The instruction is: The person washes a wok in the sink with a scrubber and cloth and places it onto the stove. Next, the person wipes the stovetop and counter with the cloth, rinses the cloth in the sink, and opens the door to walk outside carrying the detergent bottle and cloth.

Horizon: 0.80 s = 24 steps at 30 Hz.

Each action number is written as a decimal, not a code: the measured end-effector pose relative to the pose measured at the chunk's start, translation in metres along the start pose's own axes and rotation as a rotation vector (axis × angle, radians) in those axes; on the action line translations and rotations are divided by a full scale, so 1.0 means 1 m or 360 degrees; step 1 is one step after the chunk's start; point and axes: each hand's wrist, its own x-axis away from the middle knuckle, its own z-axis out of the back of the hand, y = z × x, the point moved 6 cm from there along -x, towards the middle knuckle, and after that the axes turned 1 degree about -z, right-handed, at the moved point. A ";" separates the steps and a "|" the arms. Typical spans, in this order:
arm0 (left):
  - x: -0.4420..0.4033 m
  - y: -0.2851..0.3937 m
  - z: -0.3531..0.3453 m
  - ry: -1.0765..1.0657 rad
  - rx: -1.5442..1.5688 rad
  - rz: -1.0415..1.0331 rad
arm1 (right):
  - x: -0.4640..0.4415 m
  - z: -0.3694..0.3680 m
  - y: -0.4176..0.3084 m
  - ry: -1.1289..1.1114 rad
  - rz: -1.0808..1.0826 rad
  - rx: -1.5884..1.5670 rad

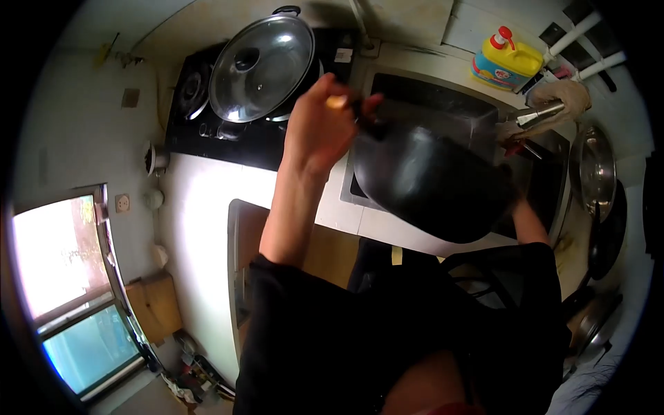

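Observation:
A large black wok (432,183) is tilted over the sink (360,166), its dark rounded outside towards me. My left hand (325,121) is closed on its handle at the upper left, blurred by motion. My right hand (515,200) is at the wok's right side, its fingers mostly hidden behind the wok. Beyond the wok's right edge is the faucet (546,113), with a pale cloth or glove beside it. Further left, a glass lid (261,69) with a black knob leans over the black stove (242,142).
A yellow soap bottle (508,62) with a red pump stands behind the sink. A steel bowl (596,169) and a dark pan (610,235) are at the right. The white counter (197,200) runs left of my arm, towards the window (66,256).

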 end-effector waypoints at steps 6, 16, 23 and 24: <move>-0.007 0.013 -0.056 -0.0171 -0.0122 -0.0176 | 0.003 -0.006 0.004 -0.0038 0.0246 -0.0055; -0.011 0.002 -0.040 -0.0154 -0.0358 -0.0193 | -0.014 -0.033 -0.019 -0.0173 0.0947 -0.0092; -0.022 -0.033 0.004 0.0071 -0.1078 -0.0177 | -0.056 -0.044 -0.021 0.0099 0.0644 -0.0535; -0.023 -0.041 -0.002 0.0092 -0.1164 -0.0205 | -0.058 -0.046 -0.022 0.0240 0.0713 -0.0452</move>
